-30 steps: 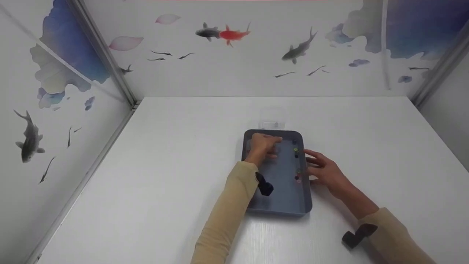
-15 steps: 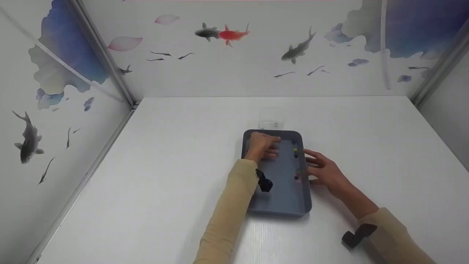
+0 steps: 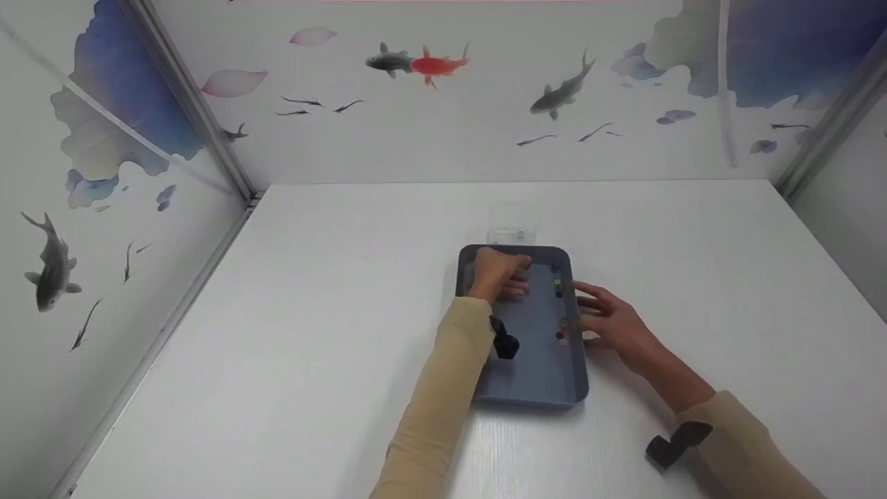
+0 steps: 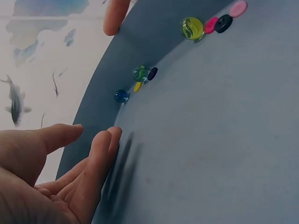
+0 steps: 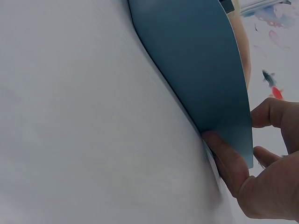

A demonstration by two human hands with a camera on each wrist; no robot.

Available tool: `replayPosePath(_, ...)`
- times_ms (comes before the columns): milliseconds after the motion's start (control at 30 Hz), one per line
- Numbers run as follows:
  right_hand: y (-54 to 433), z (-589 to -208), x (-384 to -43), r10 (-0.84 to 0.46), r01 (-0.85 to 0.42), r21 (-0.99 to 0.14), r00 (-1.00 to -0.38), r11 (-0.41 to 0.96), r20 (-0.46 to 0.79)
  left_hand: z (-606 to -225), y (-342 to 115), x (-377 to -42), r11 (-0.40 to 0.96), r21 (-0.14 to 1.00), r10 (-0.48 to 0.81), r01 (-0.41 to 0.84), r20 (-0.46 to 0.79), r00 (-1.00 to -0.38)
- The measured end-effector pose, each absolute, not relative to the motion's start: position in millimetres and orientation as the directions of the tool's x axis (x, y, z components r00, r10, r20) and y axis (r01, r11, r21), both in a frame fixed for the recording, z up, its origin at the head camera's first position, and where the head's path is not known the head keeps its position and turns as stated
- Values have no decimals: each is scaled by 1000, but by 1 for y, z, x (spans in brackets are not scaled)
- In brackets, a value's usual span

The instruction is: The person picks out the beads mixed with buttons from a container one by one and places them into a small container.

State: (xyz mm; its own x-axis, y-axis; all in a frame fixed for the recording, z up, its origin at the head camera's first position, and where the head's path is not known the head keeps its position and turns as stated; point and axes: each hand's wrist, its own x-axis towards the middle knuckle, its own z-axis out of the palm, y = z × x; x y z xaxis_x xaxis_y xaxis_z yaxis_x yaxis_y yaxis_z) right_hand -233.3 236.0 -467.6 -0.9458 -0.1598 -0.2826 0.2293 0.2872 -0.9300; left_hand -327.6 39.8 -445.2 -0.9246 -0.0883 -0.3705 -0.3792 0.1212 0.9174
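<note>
A grey-blue rectangular tray [image 3: 530, 378] lies on the white table. My left hand [image 3: 495, 274] is inside its far part, fingers loosely bent. In the left wrist view nothing shows between the thumb and fingers. Along the tray's right wall lie a yellow-green marble [image 4: 192, 29], a green marble [image 4: 140, 73] and a blue marble [image 4: 121, 96]. Among them sit a pink button [image 4: 238, 9], a black button [image 4: 223, 23], a yellow button [image 4: 138, 87] and others. My right hand [image 3: 620, 333] touches the right outer wall, one fingertip at the rim.
A clear plastic box [image 3: 513, 225] stands just behind the tray's far edge. The white table [image 3: 312, 312] meets a back wall [image 3: 443, 138] and side walls printed with fish. Each sleeve carries a black wrist camera.
The left forearm has shifted slightly forward and to the right, with the hand staying nearly in place. The right hand, tray, marbles and buttons look unmoved.
</note>
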Motion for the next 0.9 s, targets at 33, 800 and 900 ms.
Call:
replayPosePath(33, 236, -468, -233, -159, 230, -930, -946, 287, -283, -446, 40, -328, 119, 919, -85, -375, -367, -926)
replayPosePath(800, 236, -466, -232, -159, 230, -927, -945, 297, -285, -455, 51, -336, 106, 913, -122, -394, -382, -916)
replayPosePath(900, 235, -466, -233, -157, 231, -926, -945, 298, -287, -457, 50, -337, 106, 917, -123, -386, -373, -920)
